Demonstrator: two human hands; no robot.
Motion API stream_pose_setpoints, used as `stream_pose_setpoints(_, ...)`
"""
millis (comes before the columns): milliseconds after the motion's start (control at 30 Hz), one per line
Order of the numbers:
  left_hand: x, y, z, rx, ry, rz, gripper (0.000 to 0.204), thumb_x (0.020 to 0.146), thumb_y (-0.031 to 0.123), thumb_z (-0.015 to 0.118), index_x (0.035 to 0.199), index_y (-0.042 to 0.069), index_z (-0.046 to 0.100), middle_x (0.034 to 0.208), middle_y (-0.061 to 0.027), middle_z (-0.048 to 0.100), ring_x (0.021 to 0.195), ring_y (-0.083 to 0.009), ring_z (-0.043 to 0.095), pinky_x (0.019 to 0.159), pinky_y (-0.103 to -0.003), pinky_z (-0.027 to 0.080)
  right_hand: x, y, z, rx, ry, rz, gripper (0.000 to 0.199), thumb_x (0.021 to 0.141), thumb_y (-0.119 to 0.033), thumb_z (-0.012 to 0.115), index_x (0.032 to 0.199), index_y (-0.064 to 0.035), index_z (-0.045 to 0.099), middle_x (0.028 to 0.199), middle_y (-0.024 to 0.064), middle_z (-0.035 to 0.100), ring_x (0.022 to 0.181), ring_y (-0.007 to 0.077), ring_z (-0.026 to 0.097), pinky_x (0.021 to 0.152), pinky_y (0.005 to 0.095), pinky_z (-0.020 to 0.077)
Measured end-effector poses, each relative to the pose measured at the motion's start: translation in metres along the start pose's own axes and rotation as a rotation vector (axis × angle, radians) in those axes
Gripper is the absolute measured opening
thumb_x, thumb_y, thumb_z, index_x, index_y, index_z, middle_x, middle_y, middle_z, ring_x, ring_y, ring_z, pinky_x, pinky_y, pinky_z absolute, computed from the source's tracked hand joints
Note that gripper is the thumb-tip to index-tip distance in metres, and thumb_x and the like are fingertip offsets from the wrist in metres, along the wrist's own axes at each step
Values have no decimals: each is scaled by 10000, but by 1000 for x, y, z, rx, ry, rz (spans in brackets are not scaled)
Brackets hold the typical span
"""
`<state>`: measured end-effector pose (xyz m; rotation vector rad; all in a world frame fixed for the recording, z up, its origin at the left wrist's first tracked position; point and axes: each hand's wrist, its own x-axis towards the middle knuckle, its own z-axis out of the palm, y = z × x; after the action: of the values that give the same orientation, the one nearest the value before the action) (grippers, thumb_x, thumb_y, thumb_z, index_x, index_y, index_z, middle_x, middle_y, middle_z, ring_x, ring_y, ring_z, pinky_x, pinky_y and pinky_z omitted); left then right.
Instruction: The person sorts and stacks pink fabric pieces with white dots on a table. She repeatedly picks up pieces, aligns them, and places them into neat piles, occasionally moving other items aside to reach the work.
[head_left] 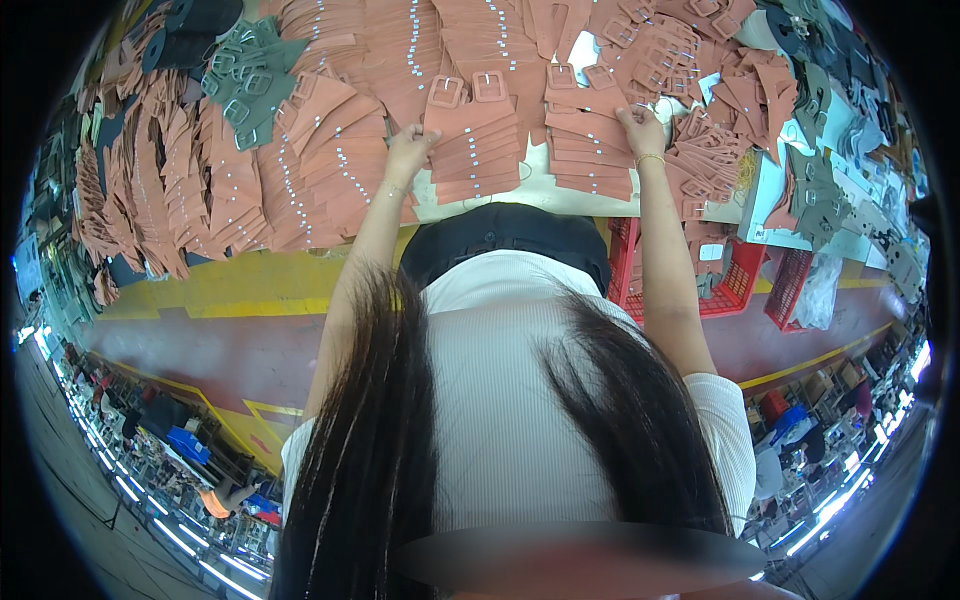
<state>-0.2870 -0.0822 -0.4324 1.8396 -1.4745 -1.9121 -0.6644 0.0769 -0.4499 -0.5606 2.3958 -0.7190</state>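
On the table in front of me lie two fanned stacks of flat salmon-coloured strap pieces, each topped by covered buckles. My left hand [408, 154] is at the left edge of the left stack [472, 150], its thumb and finger closed at the edge of a piece. At the upper right edge of the right stack [590, 140], my right hand [643, 134] has its fingertips closed on the rim of a piece. A row of small white marks runs down each stack. The covered buckles [490, 87] sit at the far ends of the stacks.
More salmon strap pieces [230, 185] lie in overlapping rows at left and beyond. Green buckled pieces [250, 85] rest on them; others [815, 195] lie at right. Black rolls [190, 35] stand far left. Red plastic crates [735, 285] are below the table's right edge.
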Motion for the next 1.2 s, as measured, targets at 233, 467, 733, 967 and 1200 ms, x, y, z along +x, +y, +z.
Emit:
stream_pose_setpoints(233, -11, -37, 8, -69, -16, -15, 207, 829, 169, 658, 922, 1, 581, 748, -38, 605, 627, -96, 556, 573, -222, 456, -2, 2, 1, -54, -9, -8, 511, 733, -407, 701, 1094, -53, 628, 986, 135, 686, 921, 261, 654, 830, 349, 491)
stream_pose_setpoints(467, -33, -68, 21, -31, 11, 5, 122, 837, 74, 604, 917, -16, 584, 796, -80, 639, 645, -131, 614, 593, -252, 491, -1, 4, 3, -96, 3, -38, 492, 742, -397, 696, 1100, -68, 617, 989, 123, 685, 926, 262, 649, 839, 350, 485)
stream_pose_setpoints(733, -41, -92, 26, -68, -21, -82, 165, 817, 108, 626, 924, -12, 587, 819, -108, 648, 670, -181, 641, 610, -293, 512, -3, -1, 0, -122, 2, -75, 501, 742, -398, 698, 1074, -30, 624, 974, 136, 683, 901, 245, 651, 822, 336, 486)
stream_pose_setpoints(967, -67, -95, 45, 366, 415, 56, 364, 695, 171, 732, 949, -59, 610, 902, -257, 645, 912, -388, 619, 831, -408, 483, 0, -3, 4, -14, 35, -111, 444, 727, -363, 719, 989, -16, 626, 896, 137, 682, 823, 253, 650, 772, 346, 490)
stream_pose_setpoints(1200, -64, -98, 51, 191, 417, -35, 356, 653, 123, 762, 920, -70, 627, 920, -249, 650, 898, -351, 632, 819, -385, 492, 4, -8, 9, -127, 86, -217, 406, 729, -313, 730, 920, 30, 624, 833, 115, 661, 741, 179, 605, 701, 310, 477)
